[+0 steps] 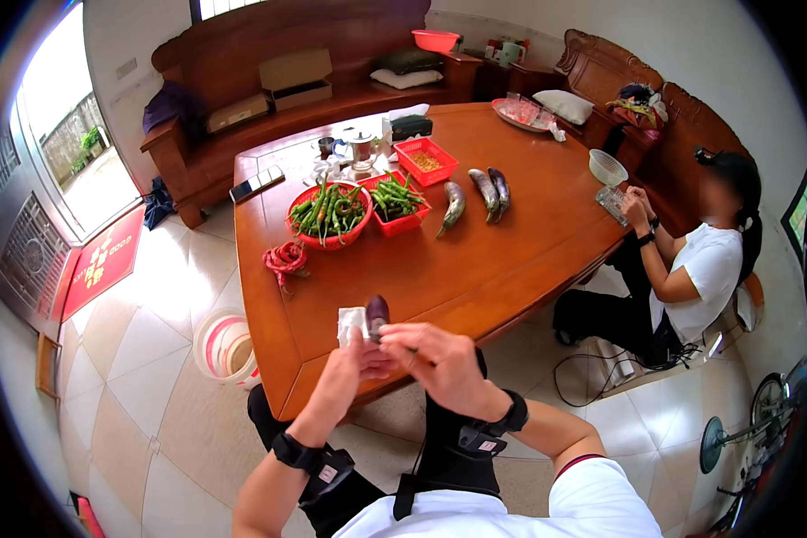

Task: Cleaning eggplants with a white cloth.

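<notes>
A dark purple eggplant (377,311) stands tilted up over the table's near edge, its lower part hidden by my fingers. My left hand (348,369) is closed round that lower part, its thumb by a crumpled white tissue (351,323). From the right, my right hand (446,360) comes in with bent fingers, its fingertips closed against the eggplant's side. Farther off on the brown wooden table (421,278) lie three more eggplants (484,193). To their left are a round red basket of green chillies (330,213) and a square red basket of green peppers (394,202).
Red string or netting (285,258) lies at the table's left. Behind the chillies are a phone (256,184), a metal pot (361,148) and a red basket (426,161). A striped bucket (226,347) stands on the floor. Another person (690,260) sits at the right, handling a clear container.
</notes>
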A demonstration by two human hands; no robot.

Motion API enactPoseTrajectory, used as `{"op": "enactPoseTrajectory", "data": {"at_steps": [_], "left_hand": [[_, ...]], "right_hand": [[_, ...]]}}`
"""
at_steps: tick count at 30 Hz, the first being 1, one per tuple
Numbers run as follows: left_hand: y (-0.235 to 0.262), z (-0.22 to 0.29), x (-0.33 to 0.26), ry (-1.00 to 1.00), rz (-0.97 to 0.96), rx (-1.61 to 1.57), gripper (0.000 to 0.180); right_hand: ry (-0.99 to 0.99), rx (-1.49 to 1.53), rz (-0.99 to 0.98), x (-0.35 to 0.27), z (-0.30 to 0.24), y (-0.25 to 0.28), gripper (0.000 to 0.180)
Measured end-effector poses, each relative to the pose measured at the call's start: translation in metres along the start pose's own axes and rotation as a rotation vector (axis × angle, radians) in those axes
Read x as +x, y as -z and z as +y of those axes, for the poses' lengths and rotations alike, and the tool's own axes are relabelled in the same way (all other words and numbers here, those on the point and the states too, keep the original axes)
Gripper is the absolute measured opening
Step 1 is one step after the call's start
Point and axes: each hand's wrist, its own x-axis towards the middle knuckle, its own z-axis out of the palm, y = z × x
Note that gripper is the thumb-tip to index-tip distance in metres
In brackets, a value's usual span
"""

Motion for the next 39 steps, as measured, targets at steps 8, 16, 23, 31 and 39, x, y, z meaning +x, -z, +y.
{"op": "enactPoseTrajectory", "data": {"at_steps": [8, 16, 23, 31, 39], "left_hand": [[0.027, -0.004, -0.041, -0.007, 0.082, -0.443, 0.047], [0.047, -0.016, -0.068, -0.035, 0.347, -0.460, 0.044], [0.036, -0.037, -0.099, 0.072, 0.323, -0.460, 0.046], [0.021, -0.055, -0.108, 0.198, 0.256, -0.409, 0.044], [0.016, -0.071, -0.102, 0.198, 0.266, -0.412, 0.039]], "right_hand": [[0.326, -0.081, -0.086, -0.036, 0.011, -0.048, 0.029], [0.048, -0.317, -0.092, -0.023, 0.068, -0.063, 0.042], [-0.019, -0.431, -0.231, -0.018, 0.093, -0.083, 0.030], [-0.072, -0.177, 0.021, -0.029, 0.040, -0.063, 0.033], [0.084, -0.231, -0.175, -0.045, 0.041, -0.091, 0.035]]}}
